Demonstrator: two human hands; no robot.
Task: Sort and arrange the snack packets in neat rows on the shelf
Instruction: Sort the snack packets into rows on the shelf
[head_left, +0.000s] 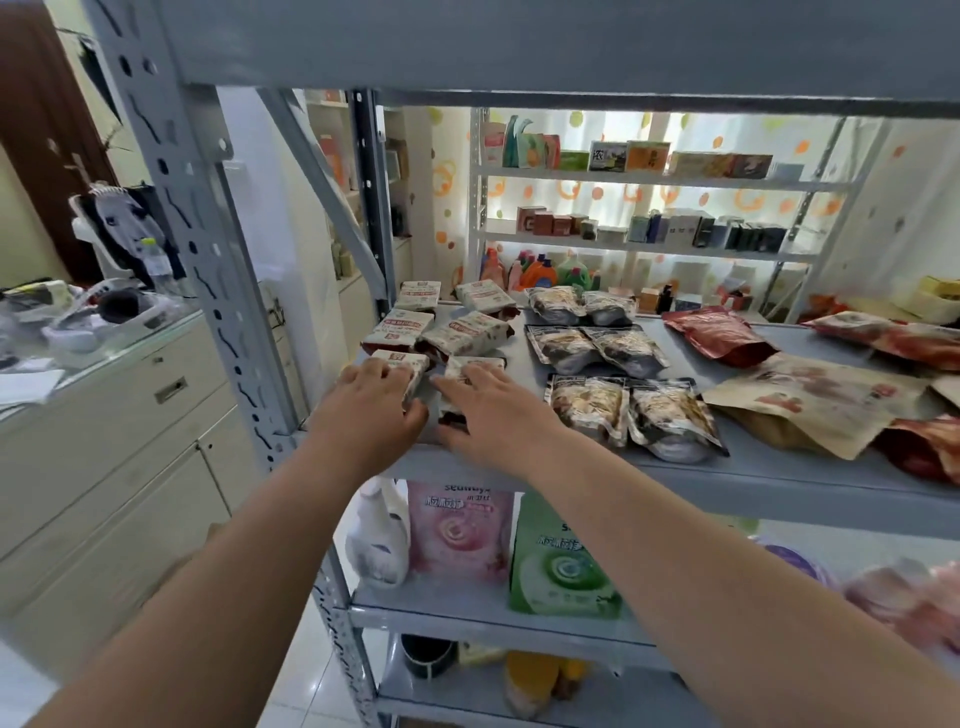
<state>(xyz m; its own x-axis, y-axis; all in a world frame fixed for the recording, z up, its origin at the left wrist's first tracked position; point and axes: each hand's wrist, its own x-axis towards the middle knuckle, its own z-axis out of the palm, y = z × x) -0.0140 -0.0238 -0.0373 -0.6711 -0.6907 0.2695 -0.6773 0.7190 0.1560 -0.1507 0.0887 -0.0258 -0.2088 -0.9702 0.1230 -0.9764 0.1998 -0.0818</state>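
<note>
The two nearest white packets (451, 332) are half hidden: the left hand (374, 400) lies on one with fingers flat and close together, the right hand (488, 410) on the other with fingers slightly spread — their print is too blurred to read. On the same grey shelf (753, 467) to the right lie dark packets (597, 343), a red pouch (711, 332) and a brown paper pouch (821, 400). Six white packets, six dark — each set two columns by three.

Shelf (727, 483): plain grey. White packets (397, 331): red lettering, dark red ends. Black-edged packets (589, 402): mottled beige. Red pouch (711, 335), deep shade. Brown pouch (815, 402), kraft tone. Pink bag (460, 530), green bag (558, 561): swirl motifs.
</note>
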